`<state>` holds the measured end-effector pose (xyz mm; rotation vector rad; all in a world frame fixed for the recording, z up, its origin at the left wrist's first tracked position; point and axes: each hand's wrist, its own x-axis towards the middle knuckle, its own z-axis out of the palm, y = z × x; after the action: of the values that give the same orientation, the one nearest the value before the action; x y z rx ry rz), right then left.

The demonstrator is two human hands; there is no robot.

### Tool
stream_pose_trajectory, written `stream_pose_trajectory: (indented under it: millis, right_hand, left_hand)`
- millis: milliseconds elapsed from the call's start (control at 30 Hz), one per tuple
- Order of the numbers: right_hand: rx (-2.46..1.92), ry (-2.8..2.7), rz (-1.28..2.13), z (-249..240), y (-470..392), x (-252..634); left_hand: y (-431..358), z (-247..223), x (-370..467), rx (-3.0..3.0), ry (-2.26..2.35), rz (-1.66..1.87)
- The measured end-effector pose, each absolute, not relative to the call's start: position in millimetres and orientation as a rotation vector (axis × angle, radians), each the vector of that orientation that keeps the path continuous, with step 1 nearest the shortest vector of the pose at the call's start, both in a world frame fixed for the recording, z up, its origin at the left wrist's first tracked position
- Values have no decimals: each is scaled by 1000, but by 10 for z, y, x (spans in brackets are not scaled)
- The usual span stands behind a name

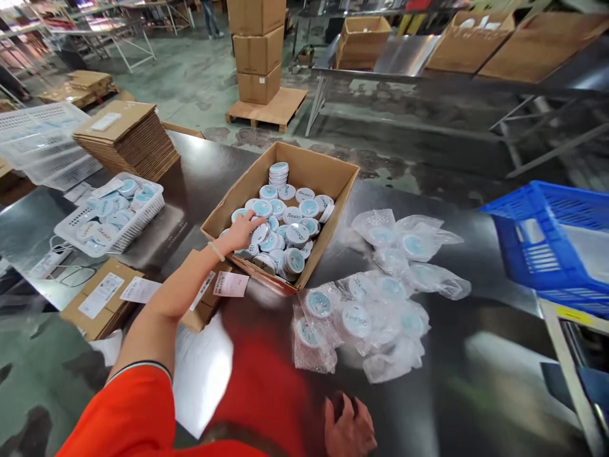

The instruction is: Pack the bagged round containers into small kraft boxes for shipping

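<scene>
My left hand [242, 232] reaches over the near left wall of an open cardboard box [328, 244]. Its fingers are stretched out on top of the round flat containers [294, 216] heaped inside, which have white and light-blue lids, some printed "beauty". No container is visibly gripped. Low in the view, my right hand [349, 424] hovers over or rests on the metal table [457, 381], fingers apart and slightly bent, holding nothing. Beyond it lie several similar containers in clear bubble bags [356, 320].
To the left are a white plastic basket [137, 219] of containers, a stack of flattened cartons [136, 143] and small labelled cartons [98, 298]. A blue crate [523, 241] stands at right. Behind are stacked boxes [259, 54] on a pallet [280, 108].
</scene>
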<state>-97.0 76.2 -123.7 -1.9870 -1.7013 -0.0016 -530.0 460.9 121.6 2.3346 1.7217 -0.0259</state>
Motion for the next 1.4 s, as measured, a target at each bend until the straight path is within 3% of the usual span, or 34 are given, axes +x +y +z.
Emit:
stream_pose_trajectory:
  millis: [333,633,767,900,1067,1400]
  right_hand:
    - [-2033,-1792,-277,-1337,690,-1033]
    - [-2069,-1790,-205,-1320,643,-1130]
    - [-2160,-1789,-127,-1317,619,-1182]
    - [-2198,-1754,-66,-1389,588,-1202]
    - [-2216,-1751,-69,-1411,563,-1226]
    - [-2235,-1663,137,-1407,511,-1287]
  left_hand:
    - [4399,1491,-5205,2421,1623,75]
    - [4327,1607,-5137,2324,1698,11]
    - [4123,1551,-4936,2335,1783,310]
    - [3524,1293,-4325,2152,1415,720]
    - [3023,661,-3391,1850,1337,494]
    - [3379,63,-2252,1921,1498,217]
